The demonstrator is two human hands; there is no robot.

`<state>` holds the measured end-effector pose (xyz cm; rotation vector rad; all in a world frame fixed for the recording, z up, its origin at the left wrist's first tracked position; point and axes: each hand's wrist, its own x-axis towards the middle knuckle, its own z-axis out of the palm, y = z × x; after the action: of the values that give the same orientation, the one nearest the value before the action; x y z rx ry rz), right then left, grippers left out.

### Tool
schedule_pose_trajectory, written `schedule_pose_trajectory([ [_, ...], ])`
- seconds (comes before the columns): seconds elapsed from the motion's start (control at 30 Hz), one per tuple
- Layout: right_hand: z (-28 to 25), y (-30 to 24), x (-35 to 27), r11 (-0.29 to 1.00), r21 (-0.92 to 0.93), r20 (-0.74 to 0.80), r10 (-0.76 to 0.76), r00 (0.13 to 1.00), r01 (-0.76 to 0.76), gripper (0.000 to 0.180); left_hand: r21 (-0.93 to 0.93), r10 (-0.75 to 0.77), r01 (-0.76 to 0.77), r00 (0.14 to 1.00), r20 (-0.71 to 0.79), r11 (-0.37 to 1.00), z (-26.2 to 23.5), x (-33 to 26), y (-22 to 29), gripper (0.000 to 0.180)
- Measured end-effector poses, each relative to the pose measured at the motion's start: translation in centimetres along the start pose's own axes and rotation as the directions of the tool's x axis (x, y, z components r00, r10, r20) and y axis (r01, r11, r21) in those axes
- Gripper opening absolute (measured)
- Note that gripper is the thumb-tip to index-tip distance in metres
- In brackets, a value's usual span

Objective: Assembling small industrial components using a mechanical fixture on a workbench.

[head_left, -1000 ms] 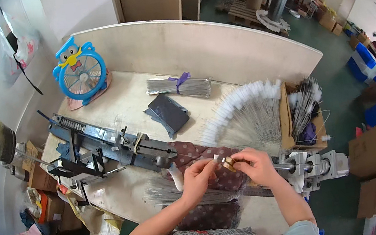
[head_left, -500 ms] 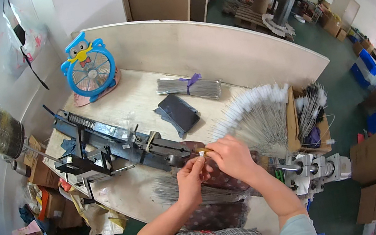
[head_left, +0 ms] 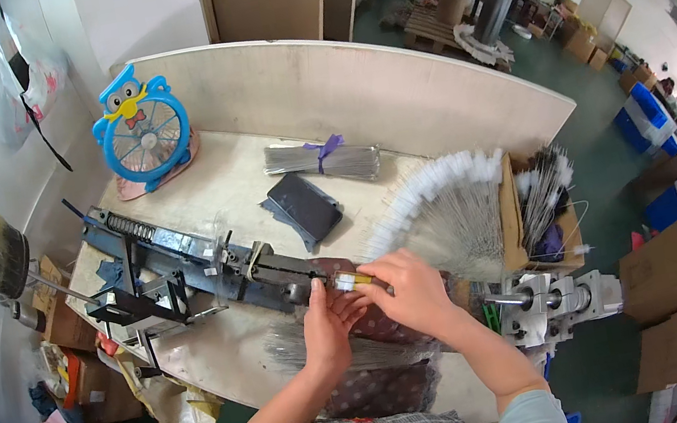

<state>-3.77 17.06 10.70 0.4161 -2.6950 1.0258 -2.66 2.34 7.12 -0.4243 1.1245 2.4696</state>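
My right hand (head_left: pixel 416 290) is closed around a narrow stick-like piece with a yellow and white end (head_left: pixel 353 280); its exact kind I cannot make out. Beside it, my left hand (head_left: pixel 330 325) has its thumb raised and its fingers reaching under that end, apparently holding nothing. Both hands are at the right end of a long dark metal bench fixture (head_left: pixel 268 271) with a coil spring along it. Below my hands lie thin wire stems (head_left: pixel 381 351) on a dark dotted cloth (head_left: pixel 379 390).
White-tipped wire brushes (head_left: pixel 447 210) fan out against a cardboard box (head_left: pixel 515 226). A bundle of wires with a purple tie (head_left: pixel 325 159), a dark flat pad (head_left: pixel 307 210) and a blue fan (head_left: pixel 147 136) stand behind. A metal machine (head_left: pixel 559 307) is at right, a black frame (head_left: pixel 142 302) at left.
My left thumb and fingers have come off the small yellow and white end and spread apart. More of that end now shows in my right hand. The whole view has shifted slightly.
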Motion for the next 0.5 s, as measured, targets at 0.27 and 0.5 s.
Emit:
schedule_pose_trajectory([
  [0.27, 2.0, -1.0, -0.1, 0.955, -0.268, -0.201, -0.181, 0.963, 0.123, 0.030, -0.105, 0.127, -0.126, 0.992, -0.001, 0.986, 0.1, 0.3, -1.3, 0.032],
  [0.5, 1.1, -0.6, -0.8, 0.929, -0.289, -0.179, -0.290, 0.940, 0.231, 0.023, -0.153, 0.188, -0.186, 0.982, 0.001, 0.971, 0.1, 0.2, -1.6, 0.013],
])
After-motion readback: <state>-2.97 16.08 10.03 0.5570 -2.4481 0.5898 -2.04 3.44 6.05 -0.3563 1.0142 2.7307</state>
